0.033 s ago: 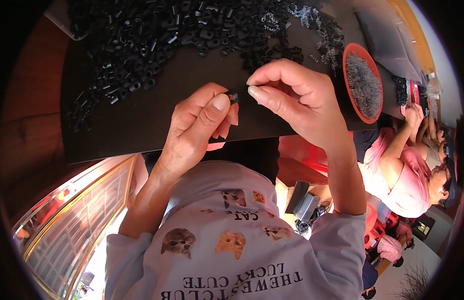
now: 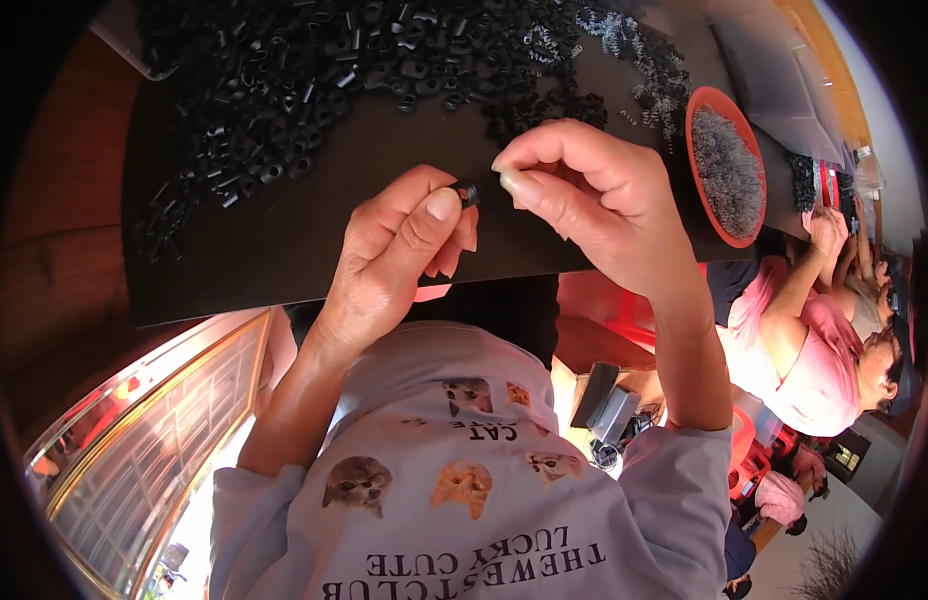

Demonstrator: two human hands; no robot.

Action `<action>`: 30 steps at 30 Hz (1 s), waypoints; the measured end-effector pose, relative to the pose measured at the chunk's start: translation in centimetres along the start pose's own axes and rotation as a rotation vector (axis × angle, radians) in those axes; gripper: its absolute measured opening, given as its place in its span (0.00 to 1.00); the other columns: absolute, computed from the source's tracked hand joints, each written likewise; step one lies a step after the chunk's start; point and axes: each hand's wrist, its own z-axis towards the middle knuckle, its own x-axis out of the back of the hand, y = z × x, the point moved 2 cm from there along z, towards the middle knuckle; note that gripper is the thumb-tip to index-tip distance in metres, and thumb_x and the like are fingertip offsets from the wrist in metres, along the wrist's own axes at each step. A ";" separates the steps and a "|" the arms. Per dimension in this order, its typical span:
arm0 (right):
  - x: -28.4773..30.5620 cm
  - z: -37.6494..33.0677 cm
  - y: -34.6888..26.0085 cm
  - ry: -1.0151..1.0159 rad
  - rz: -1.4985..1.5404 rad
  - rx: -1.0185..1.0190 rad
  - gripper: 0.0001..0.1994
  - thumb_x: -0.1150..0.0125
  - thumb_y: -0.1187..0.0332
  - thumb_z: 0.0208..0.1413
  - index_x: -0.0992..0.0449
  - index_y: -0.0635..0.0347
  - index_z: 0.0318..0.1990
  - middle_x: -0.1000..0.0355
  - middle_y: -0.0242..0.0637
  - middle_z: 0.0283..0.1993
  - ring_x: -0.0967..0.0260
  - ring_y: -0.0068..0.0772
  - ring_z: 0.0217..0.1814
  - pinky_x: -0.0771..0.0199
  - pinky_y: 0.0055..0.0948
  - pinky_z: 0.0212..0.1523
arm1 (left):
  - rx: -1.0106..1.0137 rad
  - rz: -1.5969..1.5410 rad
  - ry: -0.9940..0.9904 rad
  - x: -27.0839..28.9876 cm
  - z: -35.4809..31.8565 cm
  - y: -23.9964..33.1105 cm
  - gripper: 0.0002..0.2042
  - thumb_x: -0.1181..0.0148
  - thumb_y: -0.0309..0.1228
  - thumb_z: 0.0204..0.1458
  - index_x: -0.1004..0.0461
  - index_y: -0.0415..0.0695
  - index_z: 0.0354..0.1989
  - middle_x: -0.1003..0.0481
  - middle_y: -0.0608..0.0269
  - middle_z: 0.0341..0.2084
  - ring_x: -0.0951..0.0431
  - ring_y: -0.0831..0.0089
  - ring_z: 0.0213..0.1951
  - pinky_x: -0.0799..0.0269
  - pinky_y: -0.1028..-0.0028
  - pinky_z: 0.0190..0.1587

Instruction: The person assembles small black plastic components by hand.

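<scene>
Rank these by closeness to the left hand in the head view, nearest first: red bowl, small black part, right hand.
1. Small black part: pinched in the left hand.
2. Right hand: to its right, apart.
3. Red bowl: farther right, past both hands.

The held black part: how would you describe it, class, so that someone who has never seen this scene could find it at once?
Start at the dark table across the top of the view. Over its near side is the left hand, pinching the black part. Unlike those in the heap beyond, it is held.
</scene>
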 end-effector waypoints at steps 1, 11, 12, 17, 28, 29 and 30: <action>0.1 0.0 -0.3 -0.016 0.048 -0.064 0.03 0.41 0.75 0.57 0.26 0.65 0.37 0.27 0.28 0.29 0.34 0.16 0.26 0.33 0.18 0.27 | -0.002 -0.004 -0.004 0.0 0.0 0.0 0.16 0.53 0.41 0.66 0.29 0.40 0.36 0.28 0.68 0.25 0.34 0.84 0.23 0.38 0.82 0.26; 0.4 1.1 -0.1 -0.189 0.277 -0.221 0.04 0.41 0.75 0.57 0.27 0.67 0.34 0.27 0.33 0.28 0.31 0.19 0.26 0.29 0.20 0.26 | 0.034 -0.039 -0.092 0.3 0.3 0.2 0.16 0.53 0.41 0.66 0.29 0.41 0.35 0.29 0.69 0.24 0.35 0.85 0.23 0.40 0.83 0.25; 0.5 1.3 -0.1 -0.190 0.277 -0.220 0.04 0.41 0.75 0.57 0.27 0.67 0.34 0.27 0.33 0.28 0.31 0.19 0.26 0.29 0.20 0.26 | 0.034 -0.039 -0.092 0.4 0.4 0.2 0.16 0.53 0.41 0.66 0.29 0.41 0.35 0.29 0.69 0.24 0.35 0.85 0.23 0.40 0.83 0.25; 0.6 1.7 -0.4 -0.292 0.244 -0.243 0.03 0.40 0.76 0.57 0.27 0.66 0.33 0.28 0.32 0.26 0.31 0.19 0.24 0.30 0.20 0.25 | 0.099 -0.066 -0.120 0.2 0.4 0.9 0.16 0.52 0.41 0.66 0.30 0.41 0.33 0.32 0.71 0.22 0.37 0.85 0.23 0.42 0.83 0.25; 0.3 2.0 -0.4 -0.268 0.198 -0.223 0.03 0.41 0.76 0.54 0.27 0.67 0.31 0.28 0.33 0.24 0.31 0.20 0.22 0.33 0.21 0.21 | 0.127 0.015 -0.123 0.4 0.6 1.3 0.17 0.52 0.41 0.66 0.31 0.40 0.30 0.34 0.71 0.21 0.38 0.84 0.25 0.41 0.82 0.27; 0.4 2.1 -0.5 -0.278 0.211 -0.230 0.03 0.42 0.77 0.54 0.27 0.67 0.31 0.28 0.33 0.24 0.31 0.20 0.22 0.33 0.21 0.21 | 0.134 0.020 -0.135 0.3 0.6 1.4 0.17 0.52 0.41 0.66 0.31 0.40 0.30 0.34 0.71 0.21 0.38 0.84 0.25 0.41 0.82 0.28; 0.4 2.1 -0.5 -0.276 0.211 -0.230 0.03 0.42 0.77 0.54 0.27 0.67 0.31 0.28 0.33 0.24 0.31 0.20 0.22 0.33 0.21 0.21 | 0.134 0.020 -0.136 0.3 0.6 1.3 0.17 0.52 0.41 0.66 0.31 0.40 0.30 0.34 0.71 0.21 0.38 0.84 0.25 0.41 0.82 0.28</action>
